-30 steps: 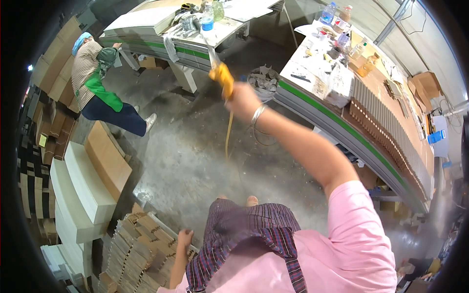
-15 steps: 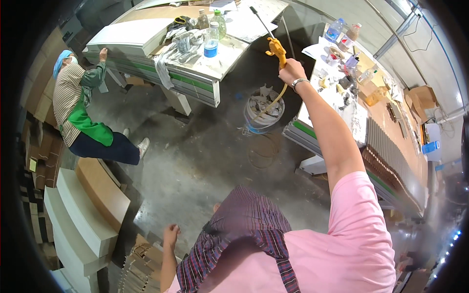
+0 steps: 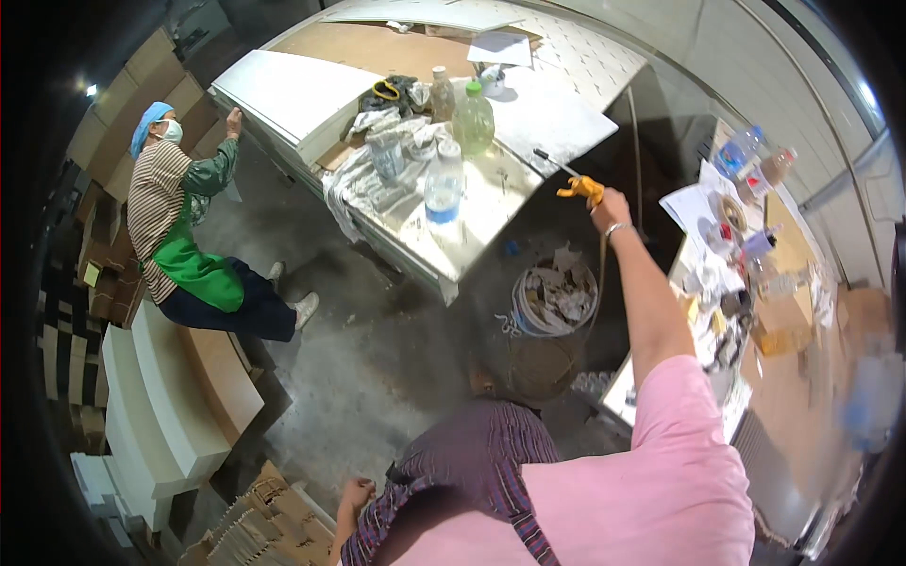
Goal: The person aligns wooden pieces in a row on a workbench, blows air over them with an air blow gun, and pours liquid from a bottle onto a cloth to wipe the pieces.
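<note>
My right hand (image 3: pixel 612 209) grips an orange air blow gun (image 3: pixel 582 190) with a thin dark nozzle, my arm stretched forward. The nozzle points to the far left, over the edge of the far worktable (image 3: pixel 514 203). From the gun a yellowish hose (image 3: pixel 601 274) hangs down beside a white bucket (image 3: pixel 528 321) filled with scraps. My left hand (image 3: pixel 359 492) hangs low by my plaid apron (image 3: pixel 472 443), its fingers loosely bent, with nothing visible in it.
Plastic bottles (image 3: pixel 472 123), rags (image 3: pixel 377 189) and white panels (image 3: pixel 293 90) lie on the far worktable. A cluttered bench (image 3: pixel 698 283) stands at right. A co-worker (image 3: pixel 189 217) in a green apron stands at left beside curved panels (image 3: pixel 175 406). Cardboard (image 3: pixel 274 519) lies near my left hand.
The view has turned toward the right, and the bucket and tables appear shifted. My right hand, with the blow gun, is lower and further right in the picture.
</note>
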Available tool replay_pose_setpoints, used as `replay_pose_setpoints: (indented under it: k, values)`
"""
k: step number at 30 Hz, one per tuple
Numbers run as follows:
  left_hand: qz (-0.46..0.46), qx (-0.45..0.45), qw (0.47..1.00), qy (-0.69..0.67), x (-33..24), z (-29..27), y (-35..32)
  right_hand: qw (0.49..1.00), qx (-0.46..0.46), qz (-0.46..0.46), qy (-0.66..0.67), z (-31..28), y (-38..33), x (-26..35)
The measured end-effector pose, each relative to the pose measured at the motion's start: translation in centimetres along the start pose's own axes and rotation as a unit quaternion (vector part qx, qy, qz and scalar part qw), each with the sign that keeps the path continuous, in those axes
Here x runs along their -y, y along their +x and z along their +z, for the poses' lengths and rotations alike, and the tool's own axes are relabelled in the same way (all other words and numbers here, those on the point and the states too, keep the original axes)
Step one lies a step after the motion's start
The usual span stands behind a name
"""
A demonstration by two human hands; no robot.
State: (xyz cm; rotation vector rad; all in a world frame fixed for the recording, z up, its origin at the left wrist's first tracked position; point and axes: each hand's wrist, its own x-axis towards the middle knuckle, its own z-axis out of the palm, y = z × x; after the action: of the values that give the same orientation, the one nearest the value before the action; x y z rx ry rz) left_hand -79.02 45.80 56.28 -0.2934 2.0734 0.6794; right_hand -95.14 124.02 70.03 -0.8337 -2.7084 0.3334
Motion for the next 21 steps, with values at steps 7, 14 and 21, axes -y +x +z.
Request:
replay_pose_setpoints:
  k: [7, 14, 21]
  values:
    - [0.036, -0.070, 0.991, -0.112, -6.0, 1.4, -0.3, 0.948, 0.018, 0.100, 0.303, 12.9, 2.5, 3.6]
    - [0.057, -0.064, 0.990, -0.110, -6.8, 2.9, 0.3, 0.888, -0.020, 0.173, 0.425, 20.2, 4.3, 6.4]
    - [0.051, -0.015, 0.993, -0.105, -7.9, 3.8, 0.8, 0.815, -0.002, 0.152, 0.559, 26.9, 6.4, 2.4]
